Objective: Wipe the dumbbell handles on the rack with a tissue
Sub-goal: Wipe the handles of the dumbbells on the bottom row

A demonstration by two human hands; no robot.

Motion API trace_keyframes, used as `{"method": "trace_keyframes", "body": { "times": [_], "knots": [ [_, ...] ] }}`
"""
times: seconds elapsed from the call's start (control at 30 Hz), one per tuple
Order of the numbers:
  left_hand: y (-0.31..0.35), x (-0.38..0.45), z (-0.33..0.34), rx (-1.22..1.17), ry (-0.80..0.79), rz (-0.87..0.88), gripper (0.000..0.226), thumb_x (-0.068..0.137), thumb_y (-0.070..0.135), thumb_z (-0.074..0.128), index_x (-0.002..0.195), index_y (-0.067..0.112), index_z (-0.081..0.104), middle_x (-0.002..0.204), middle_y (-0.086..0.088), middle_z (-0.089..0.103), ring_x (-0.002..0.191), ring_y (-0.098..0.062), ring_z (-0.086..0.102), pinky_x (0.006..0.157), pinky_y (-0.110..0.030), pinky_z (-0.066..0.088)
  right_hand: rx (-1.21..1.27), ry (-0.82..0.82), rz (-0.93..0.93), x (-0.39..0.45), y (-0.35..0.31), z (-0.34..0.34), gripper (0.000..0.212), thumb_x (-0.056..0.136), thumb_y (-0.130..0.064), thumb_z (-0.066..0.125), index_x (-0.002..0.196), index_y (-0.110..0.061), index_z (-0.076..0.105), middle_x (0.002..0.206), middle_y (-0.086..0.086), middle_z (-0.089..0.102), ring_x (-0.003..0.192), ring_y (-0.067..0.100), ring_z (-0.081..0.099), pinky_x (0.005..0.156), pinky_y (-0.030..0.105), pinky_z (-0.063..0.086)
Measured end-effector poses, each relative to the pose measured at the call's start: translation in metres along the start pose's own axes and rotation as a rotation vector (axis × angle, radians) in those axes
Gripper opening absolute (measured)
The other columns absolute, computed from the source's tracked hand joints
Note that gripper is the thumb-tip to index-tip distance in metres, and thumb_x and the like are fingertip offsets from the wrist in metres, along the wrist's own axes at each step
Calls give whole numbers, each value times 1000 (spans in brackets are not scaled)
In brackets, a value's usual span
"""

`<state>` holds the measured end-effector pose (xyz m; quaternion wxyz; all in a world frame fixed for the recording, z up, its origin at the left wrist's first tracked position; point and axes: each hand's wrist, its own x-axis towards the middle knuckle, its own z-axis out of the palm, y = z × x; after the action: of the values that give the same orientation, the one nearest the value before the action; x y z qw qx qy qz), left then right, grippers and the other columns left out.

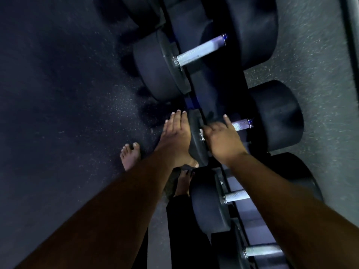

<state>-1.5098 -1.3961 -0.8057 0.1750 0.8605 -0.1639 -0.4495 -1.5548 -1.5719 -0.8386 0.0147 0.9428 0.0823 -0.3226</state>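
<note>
Several black dumbbells with silver knurled handles lie across a low dark rack [208, 94]. My left hand [174, 138] rests flat, fingers straight, against the near head [196, 152] of the middle dumbbell. My right hand [219, 140] is wrapped over that dumbbell's handle [241, 125], covering most of it; only the far end of the handle shows, next to the far head [277, 115]. No tissue is visible; anything under my right palm is hidden.
Another dumbbell's handle [202, 50] lies farther along the rack, and two more handles [236, 196] [262, 250] lie nearer to me. My bare feet [130, 154] [183, 183] stand on dark speckled rubber floor [68, 113] beside the rack.
</note>
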Motion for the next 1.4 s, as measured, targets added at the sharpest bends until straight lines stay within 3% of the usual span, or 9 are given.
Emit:
{"method": "trace_keyframes", "body": {
  "times": [0.17,0.4,0.57,0.7,0.8,0.97,1.13,1.23,1.4],
  "knots": [
    [0,-2,2,-8,35,-1,164,47,56,95,157,2,-15,167,-14,-15,154,-27,-16,124,-38,-12,-42,57,1,-55,5,21,61,100,-35,26,158,-15,25,163,5,26,152,22,17,122,56,10],
    [2,-2,1,7,35,-3,165,46,56,95,157,2,-15,167,-14,-16,154,-26,-17,125,-38,-10,-68,124,48,-4,9,10,43,103,-39,31,125,-16,59,113,5,63,113,29,54,121,51,17],
    [2,-2,2,3,34,-13,163,47,56,94,157,3,-15,167,-13,-17,154,-26,-17,125,-38,-9,-72,100,45,-53,25,22,66,101,-47,32,157,-13,23,159,9,30,151,27,19,120,52,15],
    [0,-2,0,16,24,-3,163,48,56,94,156,3,-15,167,-13,-16,154,-28,-15,124,-39,-8,-98,37,117,-8,28,4,65,97,-55,23,117,-6,60,110,17,62,109,36,55,113,52,31],
    [1,-4,-1,-7,19,3,162,49,53,95,156,4,-16,167,-13,-16,154,-28,-17,124,-39,-9,-107,-52,100,6,32,-5,74,93,-59,9,109,-9,61,103,17,63,99,35,54,107,49,34],
    [-2,-4,2,-13,29,11,163,49,54,95,156,5,-17,167,-13,-18,154,-28,-18,123,-38,-10,-127,101,94,-50,32,17,72,99,-52,33,152,-2,32,151,21,38,145,37,28,122,49,17],
    [-3,-2,2,-3,25,16,163,49,53,95,156,5,-18,167,-13,-19,154,-28,-18,125,-40,-8,-21,98,49,-7,25,1,39,98,-39,48,121,-9,58,114,15,62,115,35,53,121,50,19],
    [-2,-3,1,-6,18,12,163,48,54,95,156,6,-18,167,-12,-19,154,-27,-19,125,-41,-8,57,-1,-80,-1,18,-3,49,94,-12,45,143,-11,49,138,13,56,132,32,47,123,43,6],
    [0,-1,2,4,38,5,163,48,54,95,157,7,-16,167,-10,-16,154,-26,-17,125,-39,-9,120,209,-126,-36,-8,22,63,78,-8,30,133,-4,61,139,15,59,131,31,54,112,50,37]
  ]
}}
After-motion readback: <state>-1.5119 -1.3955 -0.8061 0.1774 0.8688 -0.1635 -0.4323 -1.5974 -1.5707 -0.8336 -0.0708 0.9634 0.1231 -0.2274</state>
